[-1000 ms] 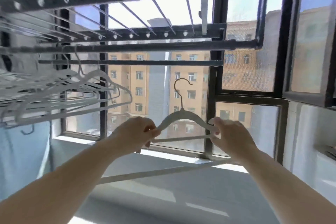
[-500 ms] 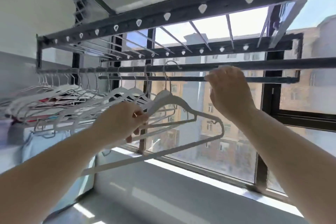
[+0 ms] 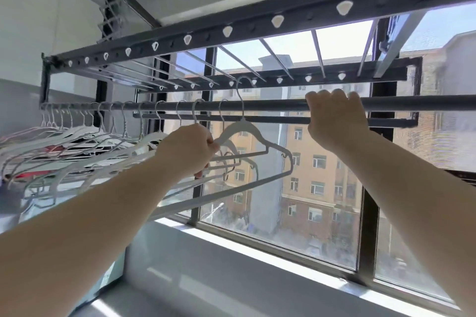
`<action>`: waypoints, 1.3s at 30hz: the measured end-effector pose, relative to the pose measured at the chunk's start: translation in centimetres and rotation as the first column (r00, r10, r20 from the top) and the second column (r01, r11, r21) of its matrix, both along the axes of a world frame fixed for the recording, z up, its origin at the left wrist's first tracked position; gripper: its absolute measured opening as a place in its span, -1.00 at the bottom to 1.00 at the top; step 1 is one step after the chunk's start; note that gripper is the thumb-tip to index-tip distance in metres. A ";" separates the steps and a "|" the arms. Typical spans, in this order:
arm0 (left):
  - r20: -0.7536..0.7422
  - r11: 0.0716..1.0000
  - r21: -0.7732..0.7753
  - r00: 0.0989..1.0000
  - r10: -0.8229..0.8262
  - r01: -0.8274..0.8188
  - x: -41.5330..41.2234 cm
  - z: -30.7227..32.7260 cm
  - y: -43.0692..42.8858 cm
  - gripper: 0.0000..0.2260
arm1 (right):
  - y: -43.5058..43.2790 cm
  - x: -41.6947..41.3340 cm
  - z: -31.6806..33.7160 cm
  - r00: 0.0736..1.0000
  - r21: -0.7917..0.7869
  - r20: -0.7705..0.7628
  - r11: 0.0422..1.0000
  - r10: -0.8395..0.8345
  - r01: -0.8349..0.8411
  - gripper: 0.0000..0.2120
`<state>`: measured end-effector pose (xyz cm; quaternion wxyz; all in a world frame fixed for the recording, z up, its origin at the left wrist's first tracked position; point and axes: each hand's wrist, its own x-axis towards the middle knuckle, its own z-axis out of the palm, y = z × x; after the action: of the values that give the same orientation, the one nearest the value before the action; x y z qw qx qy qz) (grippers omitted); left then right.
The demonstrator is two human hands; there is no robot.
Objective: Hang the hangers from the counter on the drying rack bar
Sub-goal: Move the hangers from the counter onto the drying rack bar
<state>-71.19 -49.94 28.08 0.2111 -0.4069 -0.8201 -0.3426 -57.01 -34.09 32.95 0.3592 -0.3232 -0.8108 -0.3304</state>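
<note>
White plastic hanger (image 3: 246, 126), held up at the bar (image 3: 270, 105) of the rack (image 3: 231, 32).

- Left hand (image 3: 188, 149): we see it clamped on the hanger's left shoulder, fingers curled round the plastic. The hanger is tilted, its right end dipping lower.
- Hook: its wire stem crosses in front of the bar and its curve stands above the bar's top edge. We cannot tell whether it is over the bar or only in front of it.
- Right hand (image 3: 334, 121): wrapped on the bar itself, fingers curled over the top, to the right of the hanger. The 2 hands are well apart, with the hanger's neck between them.
- Other hangers (image 3: 77, 135): a packed row of white ones, with their hooks over the same bar, runs from just left of the held hanger to the rack's far left end. The nearest ones lie just behind the left hand.
- Rack: dark frame overhead, with pale triangular plugs along its rails and thin rods across. A 2nd, thinner rod (image 3: 283, 119) runs just below and behind the bar.
- Window (image 3: 365, 213): dark-framed, behind the rack. Tan apartment blocks (image 3: 322, 141) show outside in bright sun.
- Ledge (image 3: 231, 273): grey, below the window, partly sunlit.
</note>
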 end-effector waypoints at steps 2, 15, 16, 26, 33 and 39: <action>0.026 1.000 -0.023 1.000 0.005 -0.005 0.1 -0.4 1.0 -0.81 | 0.1 -0.1 -0.3 1.000 0.025 0.010 0.999 0.023 -0.023 -0.63; 0.108 1.000 -0.008 0.994 0.008 -0.007 -0.7 -2.1 3.1 -0.75 | 0.6 -1.0 -0.7 0.994 0.026 -0.006 0.994 0.107 -0.107 -0.55; 0.110 1.000 -0.008 0.994 0.010 -0.009 -0.8 -2.1 3.2 -0.75 | 0.6 -1.1 -0.7 0.995 0.028 -0.002 0.994 0.102 -0.102 -0.54; -0.044 0.991 -0.084 0.994 0.103 -0.107 -0.6 -1.7 3.3 -0.68 | 1.6 -2.1 -1.3 0.995 0.053 -0.037 0.994 0.095 -0.093 -0.49; -0.277 0.974 0.205 0.960 -0.037 0.097 2.3 -1.9 3.7 -0.75 | 2.3 -1.9 -4.2 0.976 0.088 -0.126 0.982 0.180 -0.170 -0.42; -0.254 0.824 0.295 0.871 -0.421 0.484 7.1 -5.6 6.9 -0.82 | 4.1 1.8 -8.8 0.963 0.272 -0.168 0.949 0.209 -0.158 -0.46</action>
<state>-64.05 -43.07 22.50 0.2643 -0.5750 -0.6035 -0.4851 -55.25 -30.00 24.18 0.5049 -0.2277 -0.7488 -0.3641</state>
